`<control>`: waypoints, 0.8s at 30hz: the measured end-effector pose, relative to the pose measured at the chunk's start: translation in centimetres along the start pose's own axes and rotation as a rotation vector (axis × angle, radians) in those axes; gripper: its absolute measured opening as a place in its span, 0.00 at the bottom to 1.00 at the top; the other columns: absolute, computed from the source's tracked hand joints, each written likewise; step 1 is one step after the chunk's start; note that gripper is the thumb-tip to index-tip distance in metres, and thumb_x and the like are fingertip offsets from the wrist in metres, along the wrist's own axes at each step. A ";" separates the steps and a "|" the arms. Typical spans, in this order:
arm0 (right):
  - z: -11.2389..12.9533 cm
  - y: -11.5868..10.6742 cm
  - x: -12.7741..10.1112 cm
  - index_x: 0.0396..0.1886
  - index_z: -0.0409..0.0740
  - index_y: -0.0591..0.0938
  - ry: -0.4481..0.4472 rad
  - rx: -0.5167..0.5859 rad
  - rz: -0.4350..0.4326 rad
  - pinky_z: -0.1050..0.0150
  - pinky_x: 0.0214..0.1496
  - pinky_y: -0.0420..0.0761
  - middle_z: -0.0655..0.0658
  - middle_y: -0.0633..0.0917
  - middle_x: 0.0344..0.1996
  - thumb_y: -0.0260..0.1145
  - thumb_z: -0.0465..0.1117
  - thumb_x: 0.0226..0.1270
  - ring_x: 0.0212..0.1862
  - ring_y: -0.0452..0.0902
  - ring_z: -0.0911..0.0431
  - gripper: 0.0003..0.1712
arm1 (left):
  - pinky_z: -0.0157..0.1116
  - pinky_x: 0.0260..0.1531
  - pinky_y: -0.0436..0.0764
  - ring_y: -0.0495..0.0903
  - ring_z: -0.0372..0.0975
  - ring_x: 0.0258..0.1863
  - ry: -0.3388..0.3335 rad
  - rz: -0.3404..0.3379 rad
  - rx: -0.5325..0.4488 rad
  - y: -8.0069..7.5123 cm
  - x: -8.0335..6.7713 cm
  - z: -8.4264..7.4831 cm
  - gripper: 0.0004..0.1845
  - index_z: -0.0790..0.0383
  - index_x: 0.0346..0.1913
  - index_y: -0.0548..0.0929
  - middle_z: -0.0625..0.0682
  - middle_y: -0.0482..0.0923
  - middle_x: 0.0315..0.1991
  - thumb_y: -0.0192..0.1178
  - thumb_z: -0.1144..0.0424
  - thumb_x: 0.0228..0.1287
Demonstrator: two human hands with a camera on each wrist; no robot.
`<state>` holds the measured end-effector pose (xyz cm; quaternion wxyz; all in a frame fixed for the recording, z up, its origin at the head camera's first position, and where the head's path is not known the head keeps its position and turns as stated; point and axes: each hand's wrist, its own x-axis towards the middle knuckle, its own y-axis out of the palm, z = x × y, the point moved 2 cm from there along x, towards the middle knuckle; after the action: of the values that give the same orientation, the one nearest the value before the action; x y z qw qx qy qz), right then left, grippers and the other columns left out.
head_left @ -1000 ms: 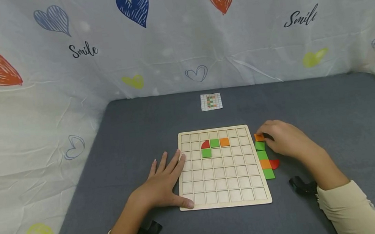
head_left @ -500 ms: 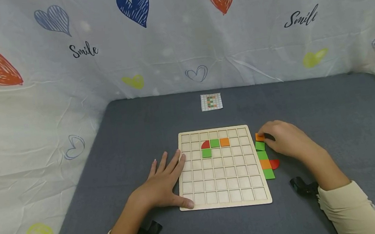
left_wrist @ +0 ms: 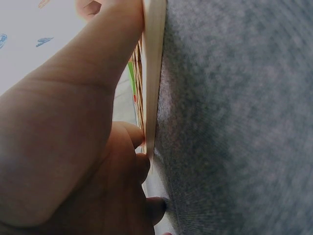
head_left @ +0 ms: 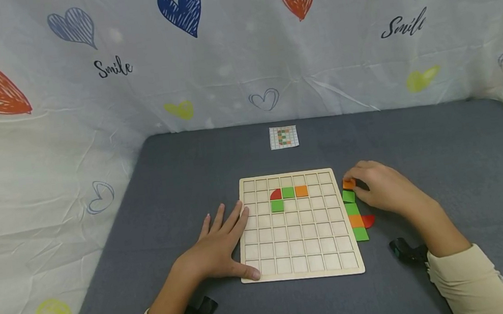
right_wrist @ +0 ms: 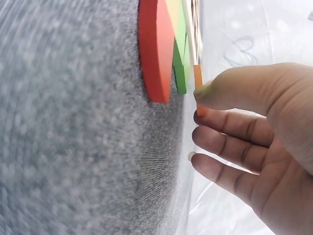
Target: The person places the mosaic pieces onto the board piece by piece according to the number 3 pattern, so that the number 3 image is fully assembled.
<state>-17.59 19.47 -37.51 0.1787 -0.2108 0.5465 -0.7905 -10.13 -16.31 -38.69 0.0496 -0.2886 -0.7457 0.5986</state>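
A wooden grid board (head_left: 303, 276) lies flat on the table. My left hand (head_left: 215, 253) rests along its left edge, fingers spread and thumb on the lower left corner. In the board's second row sit a red quarter-round tile (head_left: 276, 194), a green square (head_left: 288, 192) and an orange square (head_left: 301, 191); another green square (head_left: 277, 206) sits below the red one. Off the board's right side, my right hand (head_left: 381, 187) pinches an orange square tile (right_wrist: 198, 81) between thumb and forefinger. In the right wrist view this tile stands on edge in the pinch.
Right of the board lie a green tile (head_left: 348, 196) nearest the right hand, a green tile (head_left: 351, 209), an orange tile (head_left: 356, 221), a green tile (head_left: 361, 234) and a red rounded tile (head_left: 369, 221). A small printed grid card (head_left: 283, 137) lies beyond the board.
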 end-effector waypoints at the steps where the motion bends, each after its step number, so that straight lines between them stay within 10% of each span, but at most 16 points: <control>1: 0.0 0.0 0.0 0.41 0.44 0.82 0.000 0.002 0.000 0.55 0.40 0.72 0.48 0.79 0.37 0.63 0.33 0.55 0.40 0.73 0.53 0.12 | 0.56 0.60 0.36 0.26 0.50 0.67 0.000 0.000 -0.002 0.0 0.0 0.0 0.65 0.49 0.71 0.36 0.45 0.26 0.71 0.50 0.20 0.31; 24: 4.1 0.2 1.4 0.39 0.45 0.83 -0.122 0.013 0.017 0.60 0.39 0.73 0.52 0.78 0.34 0.66 0.39 0.56 0.38 0.71 0.57 0.10 | 0.56 0.60 0.35 0.26 0.49 0.67 -0.006 -0.003 -0.006 -0.1 0.0 -0.1 0.66 0.49 0.71 0.36 0.45 0.26 0.71 0.51 0.20 0.30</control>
<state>-16.56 15.47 -36.19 0.2198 -0.2529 0.5311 -0.7782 -10.12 -16.27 -38.56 0.0472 -0.2857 -0.7480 0.5972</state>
